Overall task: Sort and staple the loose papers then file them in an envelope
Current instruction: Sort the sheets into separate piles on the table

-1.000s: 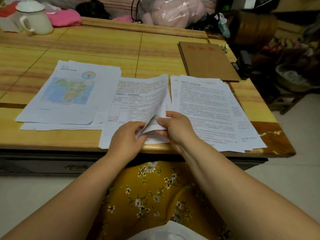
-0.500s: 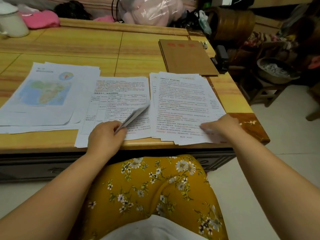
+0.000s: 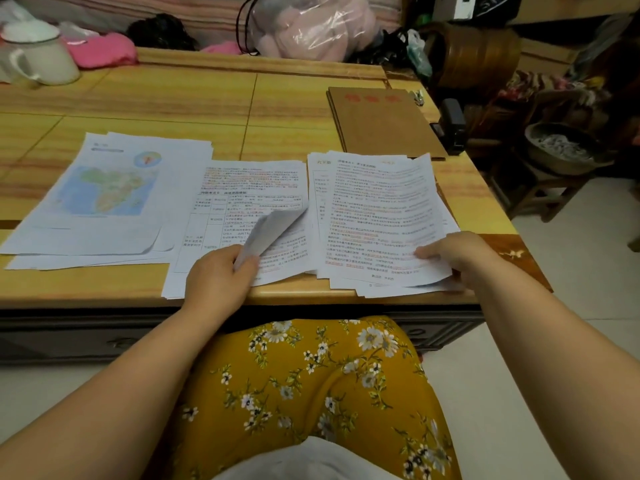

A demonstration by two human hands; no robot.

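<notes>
The left hand point(image 3: 216, 284) pinches the near right corner of the top sheets of the middle stack point(image 3: 242, 216), fingers curled round a lifted, folded-back flap that rises away from the hand toward the far right. The right hand point(image 3: 457, 258) grips the near right corner of the right stack point(image 3: 381, 216), thumb on top of the uppermost sheet and fingers apparently beneath; that sheet is slightly raised at its far right corner. Taking the middle stack as landmark: the right stack lies touching or overlapping its right edge, long axis running away from the person, its near edge overhanging the table point(image 3: 173, 95) front. The map stack point(image 3: 100, 199) lies to the left of the middle stack, its edges slipping under it. The brown envelope point(image 3: 384, 123) lies beyond and to the right, just behind the right stack and nearer the right hand. A dark object that may be the stapler point(image 3: 450, 128) sits at the table's right edge beside the envelope; identity uncertain. A white mug point(image 3: 41, 60) stands well apart at the far left. Judgement: sorting is in progress; any sheet passing between middle and right stacks travels a short sideways path with nothing between. Risk: overhanging near edges may slide off.
</notes>
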